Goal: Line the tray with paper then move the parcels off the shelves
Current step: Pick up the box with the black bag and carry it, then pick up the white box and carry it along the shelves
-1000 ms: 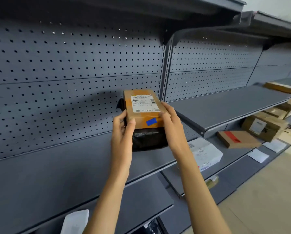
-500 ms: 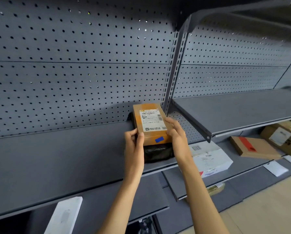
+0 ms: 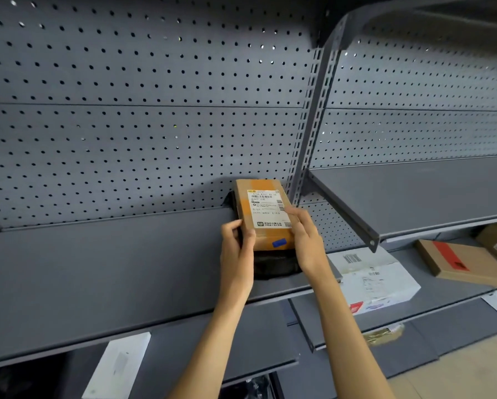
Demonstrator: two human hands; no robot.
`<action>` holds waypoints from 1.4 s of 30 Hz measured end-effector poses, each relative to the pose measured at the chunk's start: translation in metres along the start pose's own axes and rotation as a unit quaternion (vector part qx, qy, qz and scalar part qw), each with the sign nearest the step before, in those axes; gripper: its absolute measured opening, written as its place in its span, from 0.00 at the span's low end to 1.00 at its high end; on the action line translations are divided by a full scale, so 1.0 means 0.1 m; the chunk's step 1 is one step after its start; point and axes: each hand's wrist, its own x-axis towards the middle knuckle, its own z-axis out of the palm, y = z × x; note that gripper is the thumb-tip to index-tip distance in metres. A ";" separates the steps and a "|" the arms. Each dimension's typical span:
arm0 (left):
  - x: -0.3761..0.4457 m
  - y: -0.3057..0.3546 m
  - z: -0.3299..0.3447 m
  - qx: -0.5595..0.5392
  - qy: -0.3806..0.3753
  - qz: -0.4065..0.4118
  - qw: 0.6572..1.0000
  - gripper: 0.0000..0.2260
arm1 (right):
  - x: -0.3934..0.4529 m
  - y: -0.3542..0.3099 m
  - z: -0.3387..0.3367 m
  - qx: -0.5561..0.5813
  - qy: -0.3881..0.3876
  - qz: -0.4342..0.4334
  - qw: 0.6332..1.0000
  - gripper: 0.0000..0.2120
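Note:
A small brown cardboard parcel (image 3: pixel 266 214) with a white label and a blue sticker lies on top of a black plastic-wrapped parcel (image 3: pixel 274 263) at the right end of a grey shelf (image 3: pixel 97 272). My left hand (image 3: pixel 237 250) grips the brown parcel's left edge. My right hand (image 3: pixel 306 240) holds its right edge, fingers on the label. Whether the brown parcel still rests on the black one is unclear. No tray is in view.
A white parcel (image 3: pixel 377 280) and a flat brown box with red tape (image 3: pixel 463 262) lie on the lower right shelf. A white envelope (image 3: pixel 117 367) lies on the shelf below. Perforated back panels and a shelf bracket (image 3: pixel 342 214) stand close by.
The view has tilted down and moved closer to the shelf. Both hands still hold the brown parcel, which sits lower, against the black parcel.

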 end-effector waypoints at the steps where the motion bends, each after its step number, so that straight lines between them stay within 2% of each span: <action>1: 0.00 -0.01 -0.01 0.005 -0.007 0.003 1.000 0.04 | 0.00 0.00 0.00 -0.012 0.000 -0.008 1.000 0.15; 7: -0.02 -0.09 -0.12 0.046 -0.029 0.021 0.998 0.11 | 0.02 0.15 0.06 -0.074 0.023 -0.075 0.994 0.17; 11: -0.07 -0.03 -0.27 0.035 -0.029 0.043 0.998 0.07 | -0.02 0.10 0.11 -0.091 0.091 -0.092 0.987 0.14; 14: -0.11 0.05 -0.45 0.035 -0.029 0.071 0.996 0.08 | -0.15 -0.01 0.25 -0.142 0.156 -0.153 0.965 0.11; 16: -0.12 0.13 -0.62 0.034 -0.010 0.087 0.996 0.07 | -0.29 -0.15 0.37 -0.121 0.174 -0.207 0.955 0.10; 19: -0.16 0.29 -0.88 0.017 0.025 0.107 0.994 0.06 | -0.50 -0.44 0.54 -0.048 0.109 -0.242 0.963 0.11; 23: -0.26 0.48 -1.34 0.014 0.060 0.118 0.991 0.06 | -0.79 -0.72 0.85 0.068 -0.013 -0.220 0.973 0.11; 25: -0.32 0.55 -1.59 0.018 0.080 0.123 0.989 0.06 | -0.91 -0.82 1.03 0.087 -0.061 -0.207 0.973 0.13; 28: -0.45 0.64 -2.03 0.030 0.123 0.130 0.983 0.05 | -1.12 -1.00 1.39 0.093 -0.131 -0.204 0.966 0.15; 35: -0.75 0.74 -3.10 0.058 0.192 0.126 0.972 0.05 | -1.72 -1.39 2.28 0.168 -0.259 -0.181 0.934 0.14; 39: -0.94 0.80 -3.84 0.081 0.221 0.110 0.966 0.05 | -2.12 -1.61 2.86 0.118 -0.302 -0.190 0.927 0.16; 42: -1.11 0.88 -4.41 0.102 0.229 0.113 0.961 0.05 | -2.46 -1.85 3.27 0.030 -0.372 -0.218 0.902 0.10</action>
